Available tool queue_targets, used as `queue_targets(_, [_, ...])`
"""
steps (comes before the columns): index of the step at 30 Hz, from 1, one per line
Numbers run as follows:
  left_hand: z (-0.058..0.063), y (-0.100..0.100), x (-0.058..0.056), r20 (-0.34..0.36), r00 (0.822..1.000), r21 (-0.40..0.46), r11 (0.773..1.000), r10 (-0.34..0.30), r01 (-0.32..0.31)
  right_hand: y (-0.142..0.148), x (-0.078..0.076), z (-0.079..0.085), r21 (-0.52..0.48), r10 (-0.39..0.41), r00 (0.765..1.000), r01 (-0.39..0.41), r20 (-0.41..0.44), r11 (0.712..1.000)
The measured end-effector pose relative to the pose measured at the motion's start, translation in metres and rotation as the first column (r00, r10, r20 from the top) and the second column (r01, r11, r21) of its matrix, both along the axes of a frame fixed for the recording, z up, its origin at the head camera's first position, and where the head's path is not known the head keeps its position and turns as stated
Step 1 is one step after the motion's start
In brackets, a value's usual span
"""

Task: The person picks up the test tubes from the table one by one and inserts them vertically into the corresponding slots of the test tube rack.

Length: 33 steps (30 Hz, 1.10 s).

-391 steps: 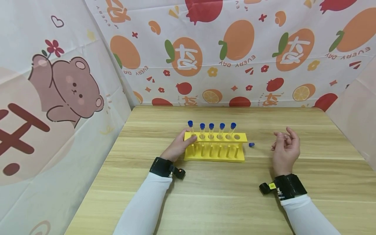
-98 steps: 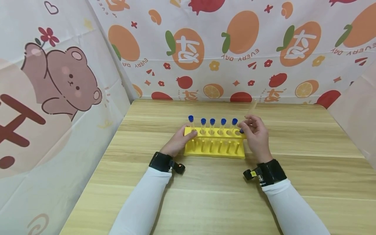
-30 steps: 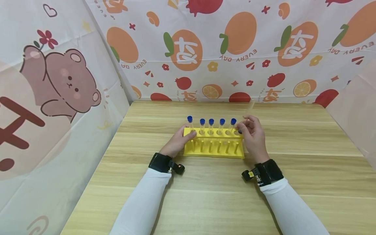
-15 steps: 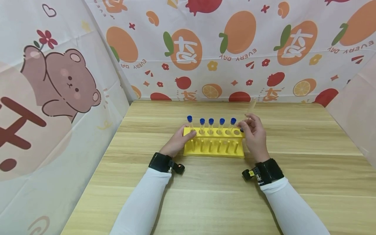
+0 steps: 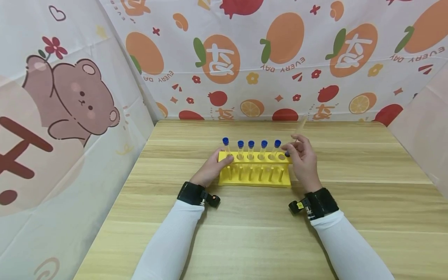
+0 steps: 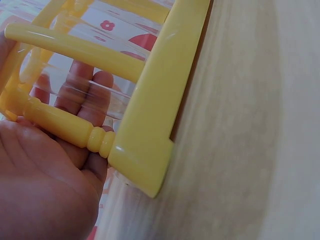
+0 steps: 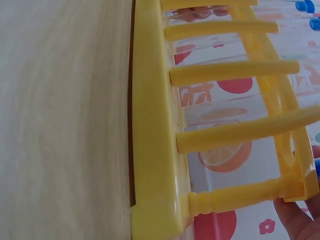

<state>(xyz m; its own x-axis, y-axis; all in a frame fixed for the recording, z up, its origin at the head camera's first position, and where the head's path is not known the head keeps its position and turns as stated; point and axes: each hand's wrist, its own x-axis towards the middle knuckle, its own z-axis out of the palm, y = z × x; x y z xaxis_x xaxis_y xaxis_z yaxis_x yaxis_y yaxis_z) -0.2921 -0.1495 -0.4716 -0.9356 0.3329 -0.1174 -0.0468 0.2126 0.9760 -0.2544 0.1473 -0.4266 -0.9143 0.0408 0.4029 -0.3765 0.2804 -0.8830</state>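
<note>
A yellow test tube rack (image 5: pixel 254 182) stands on the table and holds several clear test tubes (image 5: pixel 251 152) with blue caps. My left hand (image 5: pixel 210 170) grips the rack's left end, thumb on the top bar. In the left wrist view, its fingers (image 6: pixel 102 85) curl behind the yellow end post (image 6: pixel 62 125). At the other end, my right hand (image 5: pixel 305 161) pinches a clear test tube (image 5: pixel 301 125) tilted with its closed end up. A blue cap (image 5: pixel 287 154) shows at its lower end by the thumb, beside the rack's rightmost hole. Whether cap and tube are joined is hidden.
Wood-grain table (image 5: pixel 252 241) surrounds the rack. Behind it hangs a fruit-print cloth (image 5: pixel 252 58), and a bear-print cloth (image 5: pixel 84 163) covers the left side. Yellow pegs (image 5: pixel 260 174) rise from the rack's base.
Since the oldest frame, my right hand has moved left to the rack's end. The loose blue cap has left the table and is at its fingers. Lately, only slight hand shifts.
</note>
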Motion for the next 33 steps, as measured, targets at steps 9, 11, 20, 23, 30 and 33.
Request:
queue_targets(9, [-0.0011,-0.0011,0.0001,0.003,1.0,0.006,1.0,0.003,-0.003,-0.0026,0.0005,-0.0002,0.025,0.01,1.0,-0.01,0.009,1.0])
queue_targets(11, [-0.0014,-0.001,0.0002,0.003,1.0,-0.001,1.0,0.001,-0.001,-0.0022,0.0009,-0.0006,0.026,0.001,1.0,-0.001,-0.006,1.0])
queue_targets(20, [-0.0013,-0.0008,-0.0017,-0.016,1.0,-0.022,1.0,-0.006,0.005,-0.0014,0.0018,-0.0029,0.021,-0.119,0.989,0.122,-0.089,0.992])
queue_targets(23, [-0.0007,-0.0008,-0.0021,-0.013,1.0,-0.019,1.0,-0.005,0.005,-0.001,0.0021,-0.0024,-0.006,-0.146,0.982,0.146,-0.123,0.989])
queue_targets(30, [0.0008,-0.0007,-0.0006,0.003,1.0,-0.018,1.0,0.005,-0.005,-0.0023,0.0048,0.0027,-0.079,-0.153,0.978,0.143,-0.139,0.987])
queue_targets(33, [0.0011,-0.0002,-0.0006,0.003,1.0,-0.013,1.0,0.002,-0.002,-0.0021,0.0039,0.002,-0.084,-0.143,0.983,0.134,-0.112,0.987])
